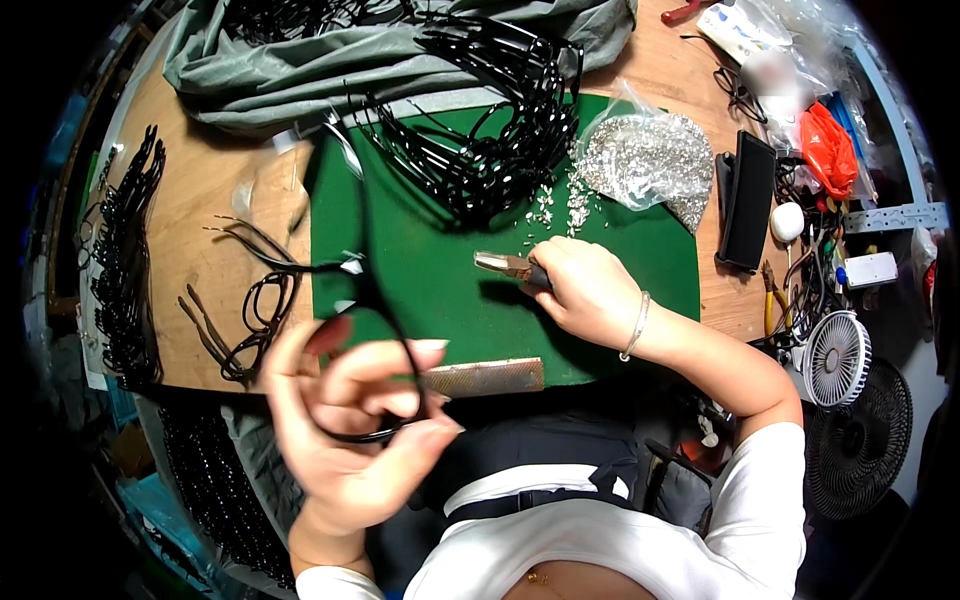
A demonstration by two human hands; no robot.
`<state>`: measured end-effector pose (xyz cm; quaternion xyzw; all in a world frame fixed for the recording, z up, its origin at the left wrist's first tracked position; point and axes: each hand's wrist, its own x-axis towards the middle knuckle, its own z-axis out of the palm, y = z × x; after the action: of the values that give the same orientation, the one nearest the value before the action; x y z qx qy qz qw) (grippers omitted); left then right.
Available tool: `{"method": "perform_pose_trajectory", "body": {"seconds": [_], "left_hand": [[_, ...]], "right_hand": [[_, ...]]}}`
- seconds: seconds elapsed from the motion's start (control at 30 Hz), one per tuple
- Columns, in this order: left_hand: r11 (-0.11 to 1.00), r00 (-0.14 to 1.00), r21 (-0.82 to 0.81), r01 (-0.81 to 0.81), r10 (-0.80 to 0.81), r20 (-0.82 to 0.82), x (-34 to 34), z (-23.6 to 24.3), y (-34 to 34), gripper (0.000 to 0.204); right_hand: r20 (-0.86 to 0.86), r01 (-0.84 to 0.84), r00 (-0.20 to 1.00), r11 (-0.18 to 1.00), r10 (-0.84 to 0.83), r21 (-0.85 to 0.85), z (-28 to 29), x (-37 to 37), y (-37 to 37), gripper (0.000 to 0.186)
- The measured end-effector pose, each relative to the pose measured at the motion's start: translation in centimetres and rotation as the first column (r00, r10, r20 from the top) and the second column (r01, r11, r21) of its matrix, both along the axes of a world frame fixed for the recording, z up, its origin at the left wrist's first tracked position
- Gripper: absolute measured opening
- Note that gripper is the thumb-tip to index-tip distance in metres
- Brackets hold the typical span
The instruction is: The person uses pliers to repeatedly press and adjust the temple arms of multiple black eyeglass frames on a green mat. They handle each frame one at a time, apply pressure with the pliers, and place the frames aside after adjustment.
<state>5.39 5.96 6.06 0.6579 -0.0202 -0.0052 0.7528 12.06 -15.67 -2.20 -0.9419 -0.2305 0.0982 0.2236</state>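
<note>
Over the near left edge of the green mat (455,315), the left hand (350,440) grasps a black glasses frame (374,290), raised toward the viewer, its arms pointing away. Blur hides fine detail, so whether this piece is finished cannot be told; it looks midway through handling. The palm is turned upward and inward, fingers curled about the rim. Behind it a ridged metal strip (490,376) lies along the mat's near edge. The right hand (588,285), back uppermost, is clenched around the pliers (508,265), their nose pointing left, well apart from the frame; the elbow bends out to the right. On the bare wood at left lie loose glasses (265,310), perhaps already handled, though nothing proves it. Farther off, small silver bits (577,205) spill beside a clear bag (645,150), and a large heap of black frames (480,170) suggests plenty is left.
</note>
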Motion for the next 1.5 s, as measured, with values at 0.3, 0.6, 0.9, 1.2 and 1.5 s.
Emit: {"method": "perform_pose_trajectory", "body": {"seconds": [0.3, 0.6, 0.9, 1.2, 1.5], "left_hand": [[0.976, 0.984, -0.125, 0.181, -0.18, 0.021, -1.4, -3.9, -2.6, 0.093], [0.983, 0.99, 0.181, 0.004, -0.029, 0.14, -2.0, -3.9, -5.1, 0.087], [0.97, 0.97, 0.009, 0.242, -0.242, -0.009, -0.7, -2.8, -3.9, 0.084], [0.966, 0.966, -0.104, 0.237, -0.246, -0.085, -1.0, -0.8, -2.2, 0.088], [0.93, 0.932, -0.145, 0.337, -0.352, -0.089, -0.5, -0.2, -1.9, 0.084]], "right_hand": [[-0.174, 0.044, 0.985, 0.971, -0.002, 0.235, 3.9, -1.9, -0.3, 0.014], [-0.422, 0.332, 0.906, 0.689, -0.042, 0.644, 6.4, -5.4, 2.0, 0.014], [-0.833, 0.629, 0.475, 0.552, 0.284, 0.547, 7.4, -4.2, 1.3, 0.017], [-0.708, 0.351, 0.666, 0.74, 0.233, 0.574, 8.8, -4.4, -0.5, 0.026], [-0.698, -0.091, 0.599, 0.899, 0.392, 0.427, 10.7, -3.2, 0.0, 0.038]]}}
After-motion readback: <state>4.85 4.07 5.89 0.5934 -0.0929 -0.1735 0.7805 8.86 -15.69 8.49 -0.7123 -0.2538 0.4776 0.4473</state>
